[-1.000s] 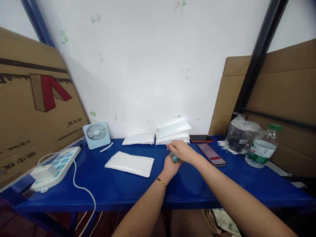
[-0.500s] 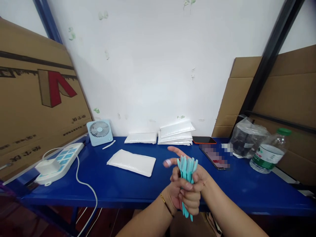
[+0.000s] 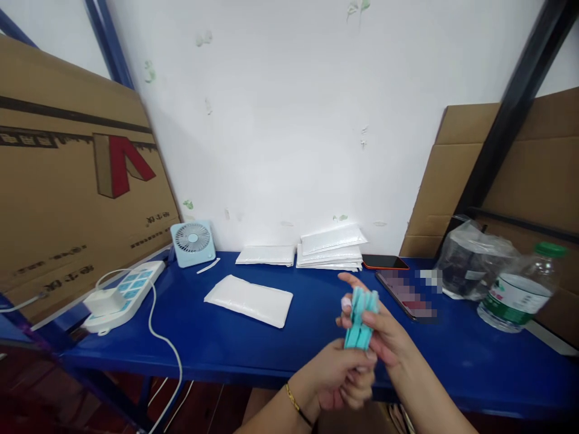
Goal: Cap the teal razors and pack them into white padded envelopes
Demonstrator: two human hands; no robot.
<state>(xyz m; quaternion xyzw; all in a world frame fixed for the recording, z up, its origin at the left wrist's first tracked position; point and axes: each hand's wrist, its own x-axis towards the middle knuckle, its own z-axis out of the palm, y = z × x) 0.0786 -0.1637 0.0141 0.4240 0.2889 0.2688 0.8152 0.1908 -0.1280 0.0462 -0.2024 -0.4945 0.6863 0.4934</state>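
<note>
A bundle of slim teal plastic sticks (image 3: pixel 359 322) stands roughly upright between my hands, above the table's front edge. Their exact kind I cannot make out. My left hand (image 3: pixel 346 374) is closed around the lower end, fingers wrapped and thumb pressed on the front. Higher up, my right hand (image 3: pixel 380 328) grips the bundle between thumb and fingers, with its index finger stretched out to the left. Something pale is wrapped around one right fingertip. To the left of my hands, a white padded mailer (image 3: pixel 248 300) lies flat on the blue table (image 3: pixel 217 355).
At the wall lie a stack of white mailers (image 3: pixel 332 248) and a smaller pile (image 3: pixel 265 255). A blue fan (image 3: pixel 193 243) and a corded power strip (image 3: pixel 126 295) are left. Two phones (image 3: pixel 385 261), a bagged cup (image 3: pixel 470 259) and a bottle (image 3: pixel 520 292) are right.
My hands have come back from near the mailer stack to the table's front edge, bringing the teal bundle into sight. Since half a second ago, my right hand has shifted to the bundle's upper part.
</note>
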